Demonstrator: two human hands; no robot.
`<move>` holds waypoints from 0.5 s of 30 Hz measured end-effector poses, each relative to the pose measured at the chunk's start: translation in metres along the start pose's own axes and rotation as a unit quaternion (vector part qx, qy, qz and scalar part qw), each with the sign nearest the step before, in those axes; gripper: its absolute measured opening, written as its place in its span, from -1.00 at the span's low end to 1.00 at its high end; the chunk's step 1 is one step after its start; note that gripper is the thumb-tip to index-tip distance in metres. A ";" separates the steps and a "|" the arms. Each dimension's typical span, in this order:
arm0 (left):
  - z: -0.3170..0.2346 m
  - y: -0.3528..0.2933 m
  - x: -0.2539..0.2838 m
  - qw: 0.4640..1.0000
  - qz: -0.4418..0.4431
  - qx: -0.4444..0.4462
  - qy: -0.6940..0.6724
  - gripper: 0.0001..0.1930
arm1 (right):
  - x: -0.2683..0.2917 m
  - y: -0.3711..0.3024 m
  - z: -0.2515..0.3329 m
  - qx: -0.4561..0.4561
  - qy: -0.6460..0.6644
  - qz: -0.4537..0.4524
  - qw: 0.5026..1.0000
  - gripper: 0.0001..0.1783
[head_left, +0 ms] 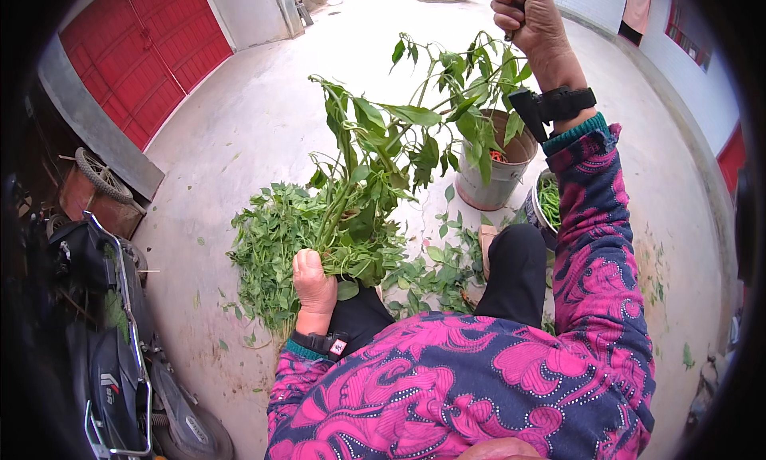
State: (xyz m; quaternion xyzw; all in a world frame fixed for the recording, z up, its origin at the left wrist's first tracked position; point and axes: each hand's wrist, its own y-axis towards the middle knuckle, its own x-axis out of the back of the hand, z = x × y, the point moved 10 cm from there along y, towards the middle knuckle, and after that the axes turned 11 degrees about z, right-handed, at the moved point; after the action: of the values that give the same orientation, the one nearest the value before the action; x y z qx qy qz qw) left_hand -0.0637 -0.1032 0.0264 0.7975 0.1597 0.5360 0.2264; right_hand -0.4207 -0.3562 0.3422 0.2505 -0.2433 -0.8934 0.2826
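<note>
My left hand (313,283) is closed around the lower stems of a leafy green plant bunch (375,153), holding it upright over my lap. My right hand (528,15) is raised high at the top of the view, fingers curled shut on something thin and dark that I cannot make out; it may be a stem tip. Long leafy stems (467,81) stretch from the bunch up toward that hand. Both wrists wear black straps.
A heap of stripped green leaves (275,236) lies on the concrete ground in front of me. A metal bucket (499,177) stands beyond my knee, and a bowl of green pods (547,202) sits by my right arm. A scooter (112,332) is parked at left, red doors (148,49) behind.
</note>
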 end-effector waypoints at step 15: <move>-0.011 -0.007 0.022 0.994 0.016 -0.087 0.067 -0.80 | 0.054 -0.035 -0.056 -0.216 -0.827 0.170 0.491 -0.76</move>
State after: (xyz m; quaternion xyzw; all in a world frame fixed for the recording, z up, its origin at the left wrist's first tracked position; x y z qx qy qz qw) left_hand -0.0660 -0.0842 0.0440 0.7396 0.1145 0.6036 0.2749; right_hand -0.4399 -0.3813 0.2626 -0.7176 -0.2030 -0.6507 0.1432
